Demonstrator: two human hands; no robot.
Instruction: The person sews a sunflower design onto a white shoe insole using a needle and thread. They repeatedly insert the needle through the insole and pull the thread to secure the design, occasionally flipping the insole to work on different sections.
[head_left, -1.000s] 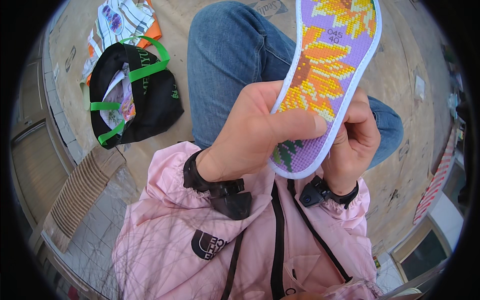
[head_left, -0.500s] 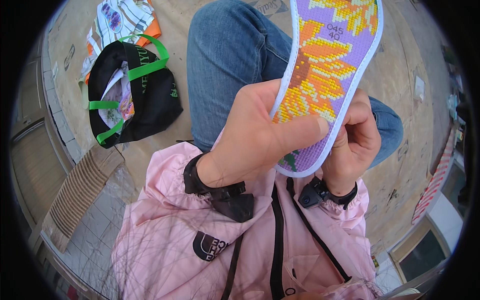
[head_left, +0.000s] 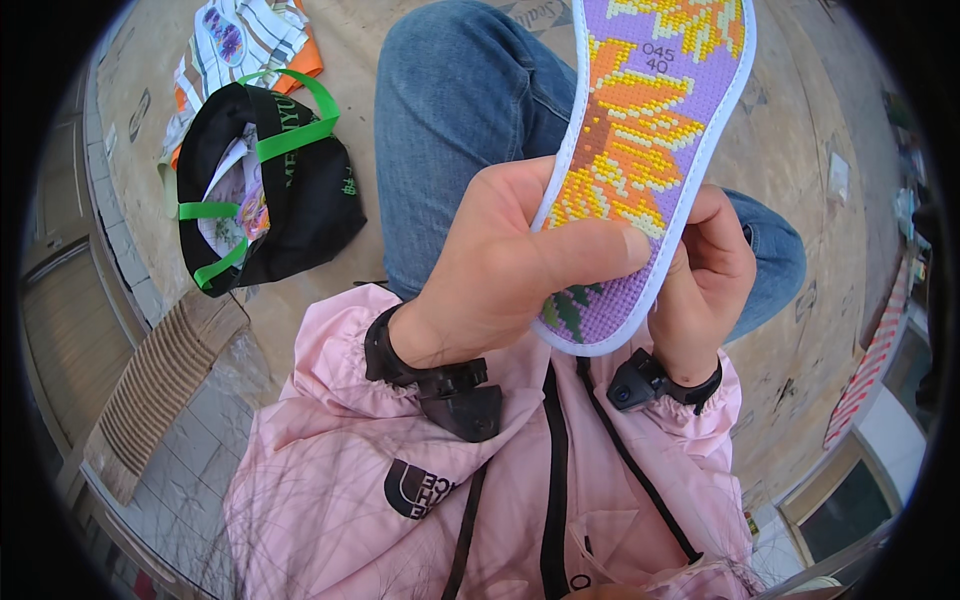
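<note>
Slightly farther left now, the flowered insole (head_left: 640, 155).

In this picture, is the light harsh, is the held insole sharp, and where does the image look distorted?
Head view: soft light, no harsh glare on the insole, whose stitches look sharp; same head view: the pale tiled edging bends along the left rim, the corners are black, and details near the right rim are blurred.
</note>
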